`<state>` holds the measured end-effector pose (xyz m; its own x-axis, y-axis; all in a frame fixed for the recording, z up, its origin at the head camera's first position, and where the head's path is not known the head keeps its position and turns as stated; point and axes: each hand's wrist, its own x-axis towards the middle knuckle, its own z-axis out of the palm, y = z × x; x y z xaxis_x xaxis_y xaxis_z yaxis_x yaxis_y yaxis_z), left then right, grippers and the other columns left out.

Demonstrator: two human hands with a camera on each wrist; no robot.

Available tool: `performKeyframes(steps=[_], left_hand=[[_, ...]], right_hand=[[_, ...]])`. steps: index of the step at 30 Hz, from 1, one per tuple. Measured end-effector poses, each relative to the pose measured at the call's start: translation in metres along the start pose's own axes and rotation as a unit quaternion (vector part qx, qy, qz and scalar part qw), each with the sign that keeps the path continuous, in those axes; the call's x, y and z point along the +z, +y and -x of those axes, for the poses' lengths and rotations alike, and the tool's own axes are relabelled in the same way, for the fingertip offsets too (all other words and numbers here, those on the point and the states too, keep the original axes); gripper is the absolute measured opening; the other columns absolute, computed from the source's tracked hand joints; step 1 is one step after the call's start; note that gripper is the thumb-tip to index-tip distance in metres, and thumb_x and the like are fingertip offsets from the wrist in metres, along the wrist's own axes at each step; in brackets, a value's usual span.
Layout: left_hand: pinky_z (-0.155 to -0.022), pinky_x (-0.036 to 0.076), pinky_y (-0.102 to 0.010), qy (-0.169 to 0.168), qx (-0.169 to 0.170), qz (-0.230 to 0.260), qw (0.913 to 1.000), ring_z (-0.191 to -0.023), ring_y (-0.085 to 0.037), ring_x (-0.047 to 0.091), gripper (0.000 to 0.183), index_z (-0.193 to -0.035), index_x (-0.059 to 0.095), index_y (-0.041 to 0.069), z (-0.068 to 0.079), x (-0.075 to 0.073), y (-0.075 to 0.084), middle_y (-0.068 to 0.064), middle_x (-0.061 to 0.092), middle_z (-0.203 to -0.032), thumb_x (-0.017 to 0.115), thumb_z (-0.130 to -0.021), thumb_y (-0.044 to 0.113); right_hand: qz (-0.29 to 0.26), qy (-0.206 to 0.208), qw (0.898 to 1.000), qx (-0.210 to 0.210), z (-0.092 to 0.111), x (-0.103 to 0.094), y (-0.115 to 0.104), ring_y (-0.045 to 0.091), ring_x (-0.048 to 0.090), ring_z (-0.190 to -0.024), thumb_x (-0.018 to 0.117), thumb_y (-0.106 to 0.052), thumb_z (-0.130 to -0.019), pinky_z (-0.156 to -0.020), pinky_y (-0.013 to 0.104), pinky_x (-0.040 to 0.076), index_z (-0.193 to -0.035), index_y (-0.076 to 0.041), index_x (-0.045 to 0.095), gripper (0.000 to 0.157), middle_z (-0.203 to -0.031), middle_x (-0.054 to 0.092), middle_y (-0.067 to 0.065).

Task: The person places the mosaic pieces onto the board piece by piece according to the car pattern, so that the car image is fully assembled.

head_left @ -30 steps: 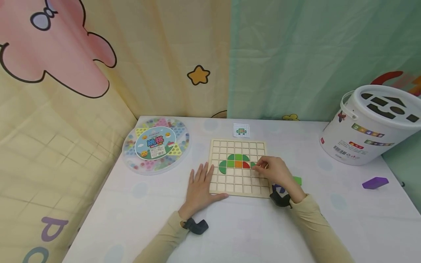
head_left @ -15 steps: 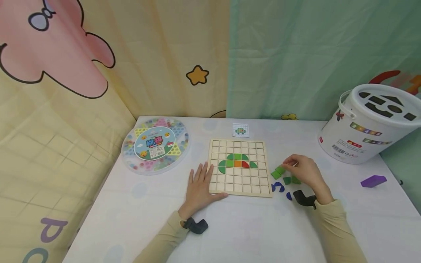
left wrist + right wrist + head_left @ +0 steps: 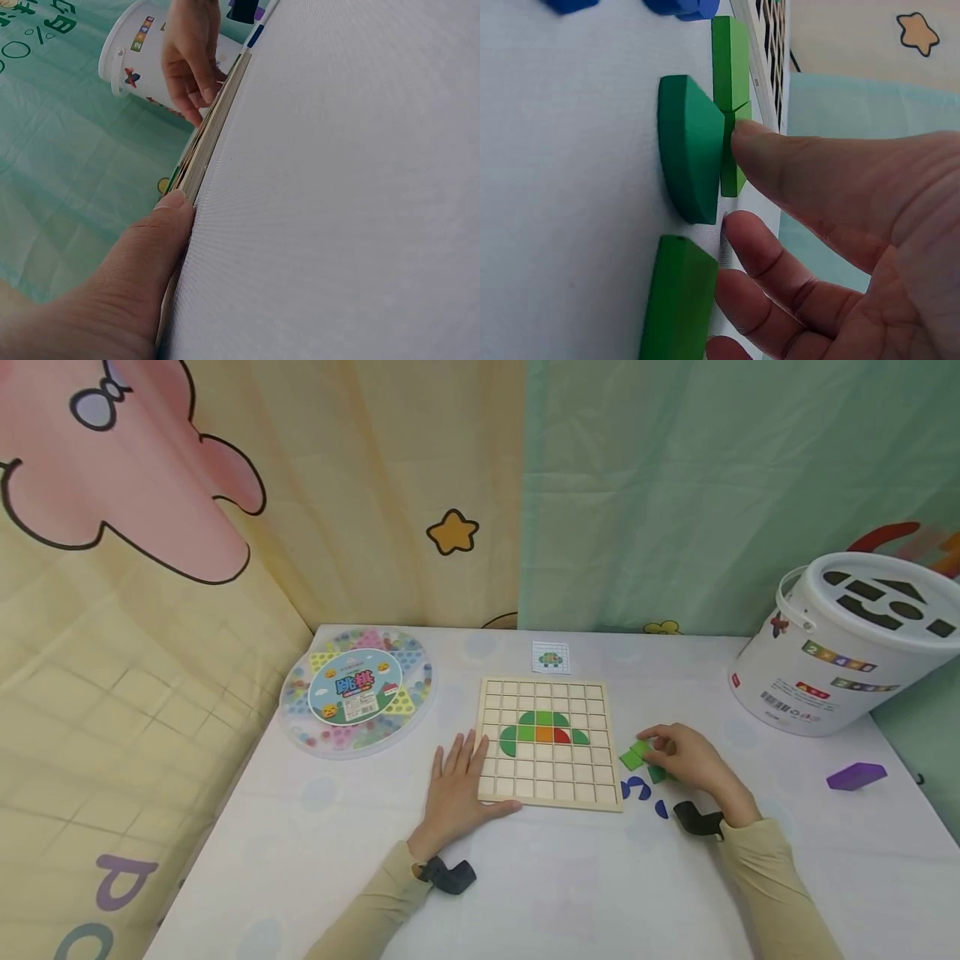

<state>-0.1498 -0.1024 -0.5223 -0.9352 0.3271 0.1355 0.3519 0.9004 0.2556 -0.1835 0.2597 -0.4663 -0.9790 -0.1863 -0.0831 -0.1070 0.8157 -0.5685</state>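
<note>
My left hand (image 3: 453,789) lies with spread fingers on the left edge of a wooden grid board (image 3: 543,781), its thumb along the near edge. Green, orange and red tiles form a turtle-like shape (image 3: 545,733) on the grid. Right of the board, my right hand (image 3: 690,758) pinches a light green square tile (image 3: 731,169). Its thumb presses that tile, while the index fingertip is hidden behind. Another light green tile (image 3: 731,64) touches it. Closer to the wrist camera are a dark green quarter-round tile (image 3: 694,150) and a green tile (image 3: 676,307).
Blue curved pieces (image 3: 639,787) lie by the board's right edge. Behind the board is a small pattern card (image 3: 551,657). A round Chinese checkers set (image 3: 356,689) sits at left; a white bucket (image 3: 832,652) and a purple block (image 3: 856,776) stand at right.
My right hand has let go of a green quarter-round tile on the grid and moved right to the loose green tiles. My left hand has stayed on the board.
</note>
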Motion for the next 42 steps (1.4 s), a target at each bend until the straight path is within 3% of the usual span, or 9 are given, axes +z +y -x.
performKeyframes(steps=[18, 25, 34, 37, 42], left_hand=[[-0.111, 0.000, -0.051, 0.003, -0.001, 0.000, 1.0000, -0.143, -0.029, 0.007, 0.112, -0.152, 0.021, 0.010, 0.000, -0.002, 0.001, -0.013, 0.015, -0.156, 0.053, -0.071, 0.081], [-0.111, -0.002, -0.050, -0.003, -0.002, 0.000, 1.0000, -0.143, -0.029, 0.005, 0.113, -0.152, 0.020, 0.010, 0.000, 0.000, 0.001, -0.013, 0.013, -0.156, 0.053, -0.071, 0.081], [-0.111, 0.000, -0.051, 0.006, 0.003, 0.013, 0.9999, -0.143, -0.029, 0.008, 0.112, -0.151, 0.022, 0.009, 0.001, -0.002, 0.001, -0.014, 0.016, -0.156, 0.056, -0.070, 0.079], [-0.111, 0.001, -0.052, 0.009, 0.006, 0.014, 0.9999, -0.143, -0.029, 0.009, 0.112, -0.151, 0.023, 0.008, 0.001, -0.002, 0.001, -0.014, 0.016, -0.156, 0.057, -0.071, 0.078], [-0.111, 0.001, -0.052, 0.011, 0.006, 0.013, 0.9998, -0.143, -0.029, 0.009, 0.112, -0.151, 0.023, 0.008, 0.001, -0.002, 0.002, -0.014, 0.017, -0.155, 0.058, -0.070, 0.078]], right_hand=[[-0.036, -0.020, 0.998, -0.049, -0.006, -0.005, 0.017, 0.020, 0.045, -0.073, 0.074, -0.007, -0.081, -0.061, 0.032, 0.039, -0.096, -0.003, 0.059, 0.021, -0.080, 0.050, 0.003], [-0.051, -0.005, 0.999, -0.020, -0.003, -0.003, 0.016, 0.022, 0.047, -0.073, 0.076, -0.007, -0.078, -0.059, 0.031, 0.040, -0.093, -0.003, 0.058, 0.024, -0.083, 0.054, 0.006], [-0.045, 0.021, 0.999, 0.003, -0.001, -0.001, 0.013, 0.022, 0.048, -0.071, 0.070, -0.002, -0.082, -0.057, 0.032, 0.041, -0.087, -0.004, 0.059, 0.013, -0.078, 0.054, 0.006], [-0.046, 0.014, 0.999, -0.004, -0.002, -0.002, 0.011, 0.022, 0.048, -0.072, 0.071, -0.005, -0.083, -0.058, 0.032, 0.042, -0.092, -0.002, 0.059, 0.015, -0.080, 0.055, 0.006], [-0.054, -0.020, 0.998, -0.025, -0.006, -0.005, 0.009, 0.022, 0.049, -0.074, 0.070, -0.010, -0.085, -0.059, 0.032, 0.043, -0.113, -0.001, 0.061, 0.031, -0.086, 0.055, 0.007]])
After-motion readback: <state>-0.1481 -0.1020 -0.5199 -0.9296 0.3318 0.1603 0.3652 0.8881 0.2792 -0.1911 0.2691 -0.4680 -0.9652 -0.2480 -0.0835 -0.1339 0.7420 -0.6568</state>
